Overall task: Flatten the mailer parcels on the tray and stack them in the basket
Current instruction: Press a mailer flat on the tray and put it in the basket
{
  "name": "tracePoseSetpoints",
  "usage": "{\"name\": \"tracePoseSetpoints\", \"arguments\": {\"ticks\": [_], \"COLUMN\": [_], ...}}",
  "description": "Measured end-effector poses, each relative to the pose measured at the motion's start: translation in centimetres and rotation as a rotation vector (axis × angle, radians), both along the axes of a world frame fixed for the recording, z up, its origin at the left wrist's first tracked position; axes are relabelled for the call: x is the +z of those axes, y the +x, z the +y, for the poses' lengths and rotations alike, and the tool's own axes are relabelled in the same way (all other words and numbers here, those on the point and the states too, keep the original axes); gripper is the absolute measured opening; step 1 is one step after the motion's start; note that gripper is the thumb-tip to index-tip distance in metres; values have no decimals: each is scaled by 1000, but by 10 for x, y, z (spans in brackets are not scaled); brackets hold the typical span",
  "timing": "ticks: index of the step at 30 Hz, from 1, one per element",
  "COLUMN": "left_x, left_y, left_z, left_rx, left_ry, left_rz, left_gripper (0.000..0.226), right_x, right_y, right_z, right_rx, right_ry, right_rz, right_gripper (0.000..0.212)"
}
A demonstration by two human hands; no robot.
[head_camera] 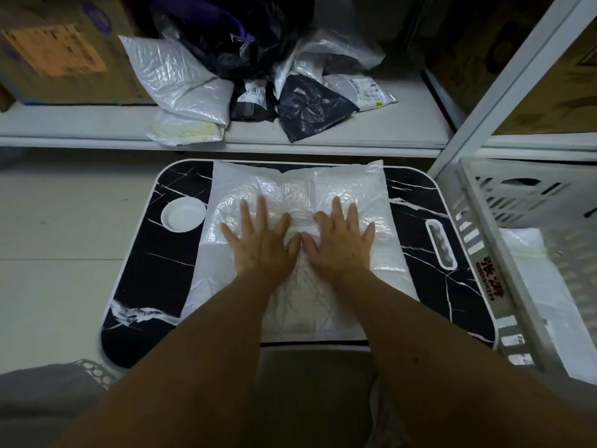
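Crinkling white mailer (glossy, puffed)

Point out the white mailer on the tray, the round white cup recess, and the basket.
white mailer (349, 185), head view, upper right panel.
round white cup recess (183, 215), head view, its middle.
basket (484, 221), head view, near rim.

Dim, cool light; soft glare on the white mailer; wide-angle bending and blur at edges.
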State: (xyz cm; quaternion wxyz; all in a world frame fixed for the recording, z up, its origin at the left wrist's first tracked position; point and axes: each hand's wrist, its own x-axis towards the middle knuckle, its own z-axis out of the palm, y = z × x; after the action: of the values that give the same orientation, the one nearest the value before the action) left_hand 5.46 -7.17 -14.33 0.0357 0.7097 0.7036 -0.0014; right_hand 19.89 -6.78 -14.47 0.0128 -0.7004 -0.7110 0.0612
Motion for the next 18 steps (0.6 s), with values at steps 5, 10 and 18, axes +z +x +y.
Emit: {"name": "tracePoseSetpoints", "arguments": {"ticks": [5,10,18], "left_x": [-8,-7,2], "left_y": [1,1,-6], "left_z": [3,6,6], "left_rx": [10,91,216], "left_ry": [-95,-127,-214], "left_rz": [-19,-20,-61], "left_gripper": [70,90,72], "right_x": [-2,1,4], "right_y": [4,5,1], "right_z": [4,6,10], "right_rx": [-17,-13,-93], "right_ry": [-110,-120,-170], "right_rz": [-9,-13,-12], "right_gripper": [73,76,78]}}
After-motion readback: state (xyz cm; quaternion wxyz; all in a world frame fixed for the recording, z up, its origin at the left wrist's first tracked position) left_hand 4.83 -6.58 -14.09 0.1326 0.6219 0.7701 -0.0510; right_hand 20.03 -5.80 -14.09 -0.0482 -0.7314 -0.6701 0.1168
